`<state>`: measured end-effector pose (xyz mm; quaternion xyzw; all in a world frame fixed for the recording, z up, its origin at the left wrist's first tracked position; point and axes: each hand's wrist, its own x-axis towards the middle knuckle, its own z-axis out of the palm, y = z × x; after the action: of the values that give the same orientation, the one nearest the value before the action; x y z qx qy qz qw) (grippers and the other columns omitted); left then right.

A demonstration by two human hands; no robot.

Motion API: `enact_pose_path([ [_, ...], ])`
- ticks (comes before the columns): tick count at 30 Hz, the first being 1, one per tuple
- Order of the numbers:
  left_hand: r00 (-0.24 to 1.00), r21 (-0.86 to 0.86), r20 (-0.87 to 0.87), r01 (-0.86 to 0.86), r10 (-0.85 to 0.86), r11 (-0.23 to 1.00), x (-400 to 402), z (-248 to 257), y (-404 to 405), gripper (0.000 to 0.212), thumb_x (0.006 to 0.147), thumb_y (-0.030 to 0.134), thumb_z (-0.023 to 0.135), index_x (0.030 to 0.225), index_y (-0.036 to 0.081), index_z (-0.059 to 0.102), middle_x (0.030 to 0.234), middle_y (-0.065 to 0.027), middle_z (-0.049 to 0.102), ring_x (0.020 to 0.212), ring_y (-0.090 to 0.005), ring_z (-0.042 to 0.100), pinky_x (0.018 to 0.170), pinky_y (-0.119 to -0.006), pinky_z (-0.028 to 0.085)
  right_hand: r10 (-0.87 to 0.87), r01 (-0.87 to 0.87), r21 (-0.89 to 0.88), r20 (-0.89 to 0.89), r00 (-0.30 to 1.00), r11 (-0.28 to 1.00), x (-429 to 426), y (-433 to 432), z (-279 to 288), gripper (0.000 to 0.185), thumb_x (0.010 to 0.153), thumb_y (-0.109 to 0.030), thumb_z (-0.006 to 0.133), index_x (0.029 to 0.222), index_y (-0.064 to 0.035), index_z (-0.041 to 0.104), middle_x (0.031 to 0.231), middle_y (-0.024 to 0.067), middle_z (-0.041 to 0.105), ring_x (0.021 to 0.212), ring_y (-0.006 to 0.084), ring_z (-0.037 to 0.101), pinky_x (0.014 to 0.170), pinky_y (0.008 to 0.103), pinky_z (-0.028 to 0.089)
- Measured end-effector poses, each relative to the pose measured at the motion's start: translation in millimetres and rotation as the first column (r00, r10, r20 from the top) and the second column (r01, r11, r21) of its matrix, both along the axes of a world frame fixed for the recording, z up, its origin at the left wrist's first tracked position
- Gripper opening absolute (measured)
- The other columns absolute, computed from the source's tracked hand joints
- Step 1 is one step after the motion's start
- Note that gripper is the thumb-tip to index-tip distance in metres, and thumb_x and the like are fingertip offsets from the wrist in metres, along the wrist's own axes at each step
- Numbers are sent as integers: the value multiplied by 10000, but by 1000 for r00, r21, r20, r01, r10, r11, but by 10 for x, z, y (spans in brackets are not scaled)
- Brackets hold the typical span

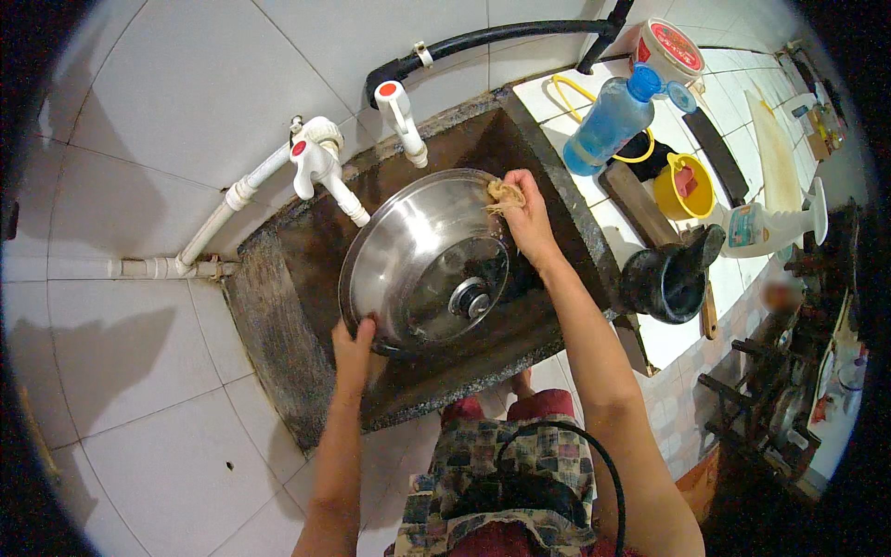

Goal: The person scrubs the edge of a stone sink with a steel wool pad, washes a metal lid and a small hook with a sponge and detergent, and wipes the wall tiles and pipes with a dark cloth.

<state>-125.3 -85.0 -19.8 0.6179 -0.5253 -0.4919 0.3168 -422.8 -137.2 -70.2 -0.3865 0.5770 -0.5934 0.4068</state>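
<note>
A large domed pot lid (411, 271) of shiny metal, with a glass centre and a round knob (472, 298), is held tilted over the dark stone sink (268, 334). My left hand (353, 351) grips its lower left rim, thumb on the outer face. In my right hand (527, 216) is a tan, fibrous scrubber (505, 196), pressed against the lid's upper right rim. The fingers behind the lid are hidden. One white tap (327, 170) points down close to the lid's left edge, and a second white tap (401, 125) stands above it.
On the tiled counter right of the sink are a blue bottle (609, 125) with its cap flipped up, a yellow cup (683, 188), a black mortar (665, 282), a spray bottle (759, 228) and a white tub (668, 52). A black pipe (501, 31) runs along the wall.
</note>
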Motion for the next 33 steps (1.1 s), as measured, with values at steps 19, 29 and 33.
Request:
enact_pose_path([
  [19, 987, -276, 78, 154, -137, 949, -419, 119, -124, 321, 932, 250, 443, 854, -28, 582, 632, -3, 508, 587, -86, 437, 528, -256, 360, -139, 152, 35, -247, 959, 988, 564, -146, 352, 407, 936, -179, 364, 1292, 17, 372, 1161, 234, 538, 1104, 301, 524, 964, 344, 378],
  [29, 998, -228, 11, -60, 64, 972, -407, 144, -2, 347, 954, 286, 421, 824, -6, 556, 685, 16, 496, 618, -83, 414, 548, -253, 349, -31, 91, 163, -341, 940, 982, 539, -222, 221, 362, 856, -74, 362, 1164, 77, 479, 1215, 272, 476, 1179, 402, 421, 1025, 412, 304],
  [33, 959, -156, -99, -280, 267, 947, -439, 88, -77, 347, 951, 294, 430, 830, -5, 557, 676, 24, 489, 609, -78, 415, 545, -262, 362, -83, 19, -89, -809, 582, 996, 1424, 289, 470, 416, 835, -44, 428, 1230, 84, 400, 1238, 233, 466, 1209, 357, 402, 1006, 522, 259],
])
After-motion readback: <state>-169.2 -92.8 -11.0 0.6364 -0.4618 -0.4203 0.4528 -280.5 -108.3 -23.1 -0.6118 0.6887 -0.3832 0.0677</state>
